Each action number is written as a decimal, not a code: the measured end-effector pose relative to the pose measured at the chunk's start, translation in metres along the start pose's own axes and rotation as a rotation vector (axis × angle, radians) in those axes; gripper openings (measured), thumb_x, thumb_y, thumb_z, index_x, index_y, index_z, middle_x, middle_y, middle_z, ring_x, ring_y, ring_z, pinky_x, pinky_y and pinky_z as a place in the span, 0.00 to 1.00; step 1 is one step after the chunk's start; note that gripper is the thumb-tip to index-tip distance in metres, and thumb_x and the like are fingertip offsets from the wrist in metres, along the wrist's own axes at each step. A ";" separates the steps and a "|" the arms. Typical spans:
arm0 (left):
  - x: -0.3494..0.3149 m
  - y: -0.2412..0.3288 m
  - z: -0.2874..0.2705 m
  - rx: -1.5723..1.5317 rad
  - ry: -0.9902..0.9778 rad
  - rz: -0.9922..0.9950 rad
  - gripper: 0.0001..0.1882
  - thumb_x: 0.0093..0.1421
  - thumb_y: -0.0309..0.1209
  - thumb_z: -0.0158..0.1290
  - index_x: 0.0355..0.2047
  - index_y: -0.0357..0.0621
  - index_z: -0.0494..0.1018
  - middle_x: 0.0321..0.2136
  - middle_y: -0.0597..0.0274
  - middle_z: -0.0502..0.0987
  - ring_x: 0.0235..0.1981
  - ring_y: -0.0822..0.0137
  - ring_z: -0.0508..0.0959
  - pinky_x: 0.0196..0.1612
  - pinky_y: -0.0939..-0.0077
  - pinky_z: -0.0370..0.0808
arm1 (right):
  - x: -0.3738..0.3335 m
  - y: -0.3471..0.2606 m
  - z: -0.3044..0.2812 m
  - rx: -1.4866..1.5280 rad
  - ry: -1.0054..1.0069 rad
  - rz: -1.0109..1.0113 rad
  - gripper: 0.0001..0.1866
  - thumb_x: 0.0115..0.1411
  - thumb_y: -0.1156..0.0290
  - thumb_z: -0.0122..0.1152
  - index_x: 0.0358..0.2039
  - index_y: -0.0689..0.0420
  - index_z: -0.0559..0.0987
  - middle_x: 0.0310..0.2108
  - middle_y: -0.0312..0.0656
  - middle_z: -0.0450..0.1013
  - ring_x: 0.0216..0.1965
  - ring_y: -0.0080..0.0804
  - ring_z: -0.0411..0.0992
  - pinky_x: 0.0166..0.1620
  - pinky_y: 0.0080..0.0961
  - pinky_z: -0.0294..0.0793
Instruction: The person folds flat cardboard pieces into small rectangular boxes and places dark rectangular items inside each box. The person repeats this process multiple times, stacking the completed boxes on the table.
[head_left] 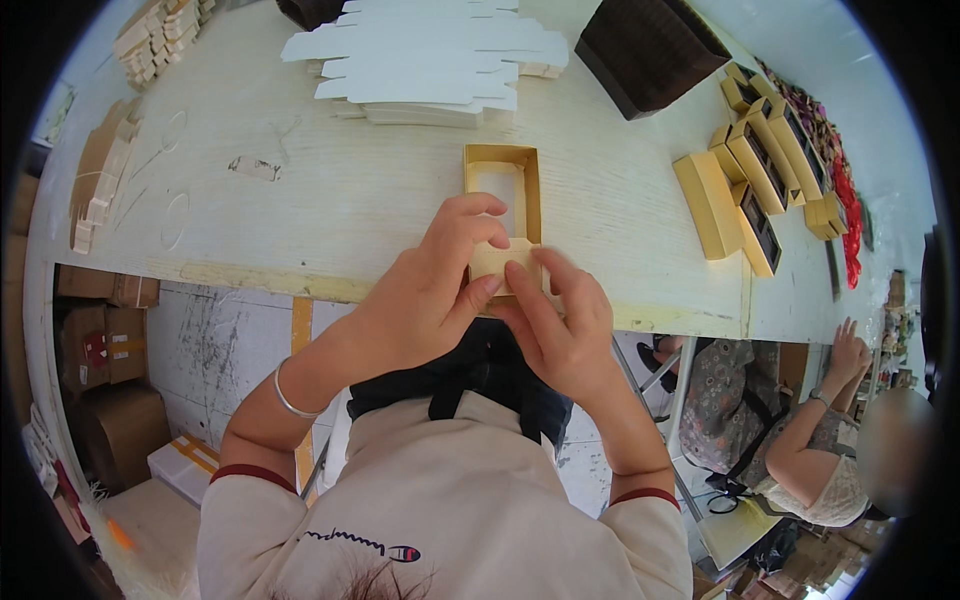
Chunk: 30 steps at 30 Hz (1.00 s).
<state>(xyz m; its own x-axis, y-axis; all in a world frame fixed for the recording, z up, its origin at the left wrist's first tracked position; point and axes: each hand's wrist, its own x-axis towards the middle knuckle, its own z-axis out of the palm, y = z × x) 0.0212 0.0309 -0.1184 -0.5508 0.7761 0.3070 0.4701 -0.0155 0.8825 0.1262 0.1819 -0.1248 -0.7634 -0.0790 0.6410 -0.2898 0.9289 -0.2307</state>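
Observation:
A gold cardboard box (534, 190) with a window-like pale opening lies on the table straight in front of me, its near end at the table's front edge. At that end, a pale cream flap (489, 262) is between my hands; I cannot tell whether it is part of the box or a separate insert. My left hand (432, 262) has its thumb and fingers bent around the flap's left side. From the right, my right hand (562, 318) presses its thumb on the flap, with its fingers curled over the box's right edge.
A stack of flat white box blanks (420, 50) lies beyond the box. To its right stands a dark brown basket (650, 55). Several finished gold boxes (708, 205) are grouped at the right. Folded cream card strips (103, 170) lie at the left. A co-worker (800, 440) sits at the right.

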 end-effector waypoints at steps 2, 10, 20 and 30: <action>-0.004 0.002 0.005 0.113 0.045 0.041 0.10 0.60 0.19 0.50 0.40 0.40 0.65 0.44 0.53 0.69 0.28 0.64 0.74 0.30 0.74 0.71 | -0.001 0.005 0.001 -0.059 -0.037 -0.050 0.15 0.48 0.73 0.64 0.37 0.61 0.75 0.38 0.41 0.69 0.25 0.30 0.65 0.27 0.25 0.63; -0.001 0.015 0.002 0.432 -0.155 -0.053 0.07 0.53 0.22 0.58 0.31 0.37 0.72 0.27 0.57 0.72 0.27 0.54 0.75 0.28 0.69 0.72 | 0.023 0.013 -0.018 0.116 -0.513 0.086 0.10 0.42 0.82 0.60 0.27 0.59 0.71 0.26 0.40 0.64 0.26 0.39 0.68 0.29 0.30 0.65; 0.047 0.027 -0.061 0.701 -0.301 0.250 0.34 0.47 0.28 0.63 0.56 0.47 0.67 0.50 0.55 0.71 0.50 0.53 0.68 0.50 0.62 0.67 | 0.044 0.049 -0.051 0.268 -0.825 -0.019 0.07 0.49 0.76 0.63 0.30 0.56 0.77 0.32 0.39 0.69 0.40 0.42 0.67 0.44 0.36 0.67; 0.048 -0.004 -0.043 0.541 -0.252 0.141 0.39 0.43 0.32 0.68 0.56 0.43 0.64 0.45 0.55 0.70 0.46 0.54 0.71 0.48 0.64 0.70 | 0.028 0.060 -0.052 0.466 -0.729 -0.095 0.09 0.48 0.70 0.69 0.26 0.59 0.78 0.54 0.45 0.66 0.62 0.56 0.56 0.61 0.44 0.59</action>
<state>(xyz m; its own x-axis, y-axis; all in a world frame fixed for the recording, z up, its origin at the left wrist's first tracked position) -0.0367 0.0412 -0.0924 -0.3090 0.9160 0.2559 0.8467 0.1423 0.5128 0.1178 0.2544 -0.0825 -0.8572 -0.5085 0.0808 -0.4559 0.6766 -0.5782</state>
